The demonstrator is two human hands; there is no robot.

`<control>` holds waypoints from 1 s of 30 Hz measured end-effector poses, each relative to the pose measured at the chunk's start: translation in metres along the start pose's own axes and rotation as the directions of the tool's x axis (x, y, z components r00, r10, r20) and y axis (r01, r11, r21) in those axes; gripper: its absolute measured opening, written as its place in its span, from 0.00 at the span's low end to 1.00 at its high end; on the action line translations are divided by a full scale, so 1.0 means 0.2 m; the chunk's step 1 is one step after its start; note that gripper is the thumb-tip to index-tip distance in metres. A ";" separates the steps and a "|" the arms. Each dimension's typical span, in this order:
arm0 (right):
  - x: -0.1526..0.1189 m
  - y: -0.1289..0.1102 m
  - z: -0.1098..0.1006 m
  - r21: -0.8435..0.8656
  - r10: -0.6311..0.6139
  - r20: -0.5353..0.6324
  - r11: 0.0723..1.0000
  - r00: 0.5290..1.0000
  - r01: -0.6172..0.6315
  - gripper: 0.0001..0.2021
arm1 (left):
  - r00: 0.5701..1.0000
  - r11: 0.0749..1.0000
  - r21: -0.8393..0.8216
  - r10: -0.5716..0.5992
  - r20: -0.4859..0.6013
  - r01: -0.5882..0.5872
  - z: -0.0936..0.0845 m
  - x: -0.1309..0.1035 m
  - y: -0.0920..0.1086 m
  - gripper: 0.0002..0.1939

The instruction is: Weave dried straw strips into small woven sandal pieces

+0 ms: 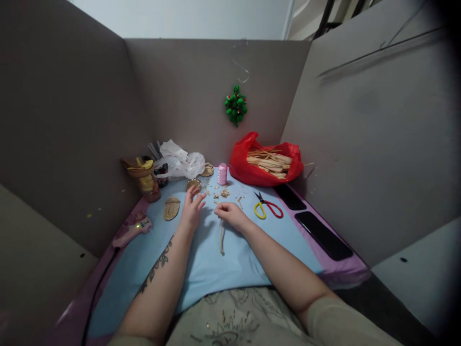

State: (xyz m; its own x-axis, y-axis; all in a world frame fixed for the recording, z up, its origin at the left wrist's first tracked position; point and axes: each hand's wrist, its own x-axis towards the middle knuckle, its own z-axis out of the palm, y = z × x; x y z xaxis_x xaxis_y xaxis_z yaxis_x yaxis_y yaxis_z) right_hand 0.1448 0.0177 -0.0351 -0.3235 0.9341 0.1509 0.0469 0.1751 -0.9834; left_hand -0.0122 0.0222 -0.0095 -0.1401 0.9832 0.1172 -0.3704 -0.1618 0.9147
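Note:
My right hand (230, 214) is closed in a pinch on a thin tan strip, which looks like dried plant fibre (222, 238) and hangs down toward me over the blue cloth. To its left, my left hand (192, 207) is raised with its fingers apart and nothing visible in them. A small round woven piece (193, 183) lies just beyond the left fingertips. Left of that hand rests a flat oval woven piece (172, 209). Cut bits of fibre (224, 192) are scattered beyond both hands, near a pink thread spool (222, 174) standing upright.
Scissors (265, 205) with yellow and red handles lie open on the right, beside two dark phones (323, 235). A red bag (248, 166) of strips stands behind. At left are a pink glue gun (135, 230), a pot (146, 180) and a white plastic bag (183, 166). Grey panels enclose the table.

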 end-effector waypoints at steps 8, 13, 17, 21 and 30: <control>0.04 0.05 -0.03 0.218 0.022 -0.107 0.976 0.994 0.002 0.11 | 0.953 0.827 0.533 0.008 0.304 -0.177 0.01 -0.02 -0.06 0.15; 0.03 0.05 -0.02 0.146 -0.009 -0.129 0.989 0.992 0.028 0.10 | 0.925 0.727 0.656 -0.076 0.372 -0.204 0.03 -0.05 -0.07 0.10; 0.02 0.03 -0.02 0.067 -0.029 -0.146 0.997 0.989 0.039 0.09 | 0.944 0.729 0.653 -0.026 0.330 -0.208 0.01 -0.04 -0.05 0.09; 0.03 0.03 -0.01 0.143 -0.012 -0.139 0.989 0.990 0.032 0.10 | 0.962 0.833 0.537 -0.024 0.271 -0.131 0.01 -0.03 -0.04 0.11; 0.05 0.01 -0.06 0.569 0.151 -0.126 0.821 0.980 -0.054 0.15 | 0.931 0.920 0.315 -0.303 0.203 0.231 0.08 -0.08 -0.08 0.17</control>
State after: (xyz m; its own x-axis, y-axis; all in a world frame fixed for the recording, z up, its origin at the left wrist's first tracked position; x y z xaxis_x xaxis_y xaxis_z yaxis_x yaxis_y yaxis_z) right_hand 0.1528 0.0301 -0.0339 -0.1913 0.9815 0.0119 -0.4820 -0.0834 -0.8722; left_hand 0.0094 0.0100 -0.0195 0.1683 0.9816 -0.0898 -0.0841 0.1051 0.9909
